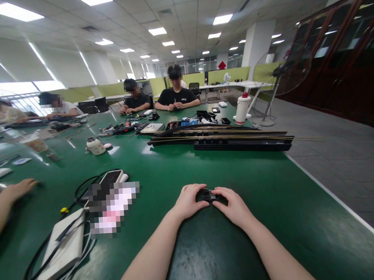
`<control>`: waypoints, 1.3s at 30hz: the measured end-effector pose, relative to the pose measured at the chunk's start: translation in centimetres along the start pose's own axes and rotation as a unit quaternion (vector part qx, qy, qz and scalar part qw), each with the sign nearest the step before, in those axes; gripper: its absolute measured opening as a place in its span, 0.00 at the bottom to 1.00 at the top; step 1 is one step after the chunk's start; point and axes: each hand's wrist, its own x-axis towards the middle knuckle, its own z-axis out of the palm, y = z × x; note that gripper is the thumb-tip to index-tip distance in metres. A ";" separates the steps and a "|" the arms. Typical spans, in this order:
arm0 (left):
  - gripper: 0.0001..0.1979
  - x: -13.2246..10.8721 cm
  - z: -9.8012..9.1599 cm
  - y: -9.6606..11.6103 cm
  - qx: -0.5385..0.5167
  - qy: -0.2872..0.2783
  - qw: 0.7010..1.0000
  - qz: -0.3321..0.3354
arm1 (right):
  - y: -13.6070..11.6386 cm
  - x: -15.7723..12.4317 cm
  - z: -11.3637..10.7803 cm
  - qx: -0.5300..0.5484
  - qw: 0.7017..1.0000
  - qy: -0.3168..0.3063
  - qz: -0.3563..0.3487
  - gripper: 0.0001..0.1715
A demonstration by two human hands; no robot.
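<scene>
A small black part [208, 195] sits just above the green table [163, 171], pinched between both of my hands. My left hand [188, 200] curls its fingers onto the part's left side. My right hand [233, 205] grips its right side with bent fingers. What the part is cannot be made out. Both forearms reach in from the bottom edge.
Black trays with long thin rods [225, 138] lie ahead. A white bottle [242, 108] stands beyond them. At left lie a white power pack with black cables [64, 244], a phone [111, 177] and a co-worker's hand [17, 189]. Several people sit at the far end.
</scene>
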 end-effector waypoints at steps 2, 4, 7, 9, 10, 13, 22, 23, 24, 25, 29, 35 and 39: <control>0.28 0.0 0.0 0.0 0.001 -0.002 1.000 -0.001 | -0.1 0.0 0.0 0.000 1.000 0.004 0.001 0.15; 0.26 0.0 0.1 0.0 0.004 -0.004 1.000 -0.001 | -0.2 0.0 0.0 0.001 1.000 0.007 0.001 0.15; 0.26 0.0 0.1 0.0 0.004 -0.003 1.000 -0.001 | -0.3 0.0 -0.1 0.002 1.000 0.009 0.002 0.14; 0.25 0.0 0.0 0.0 0.006 -0.001 1.000 0.000 | -0.3 0.0 -0.1 0.002 1.000 0.008 0.003 0.14; 0.25 0.0 0.0 0.1 0.008 0.000 1.000 0.000 | -0.3 0.0 -0.1 0.001 1.000 0.007 0.005 0.14; 0.22 0.0 0.0 0.1 0.013 0.001 1.000 0.000 | -0.3 0.0 -0.1 -0.001 1.000 0.006 0.006 0.13; 0.20 0.0 -0.1 0.2 0.010 0.007 1.000 0.009 | -0.4 0.0 -0.1 0.015 1.000 0.005 0.009 0.11; 0.20 0.0 -0.1 0.3 0.010 0.008 1.000 0.009 | -0.5 0.0 -0.1 0.025 1.000 0.009 0.014 0.11; 0.20 0.0 -0.1 0.3 0.011 0.008 1.000 0.008 | -0.5 0.0 -0.2 0.038 0.999 0.014 0.020 0.11; 0.20 0.0 -0.1 0.3 0.011 0.008 1.000 0.007 | -0.5 0.0 -0.2 0.052 0.998 0.018 0.027 0.11; 0.20 -0.1 -0.1 0.4 0.009 0.008 1.000 0.006 | -0.6 0.1 -0.5 0.105 0.992 0.032 0.067 0.13; 0.19 0.1 -0.3 0.6 0.009 0.004 1.000 0.001 | -0.3 0.2 -0.7 0.189 0.976 0.042 0.098 0.13; 0.19 0.1 -0.4 0.7 0.013 0.000 1.000 -0.006 | 0.5 0.4 -0.5 0.241 0.962 0.069 0.112 0.14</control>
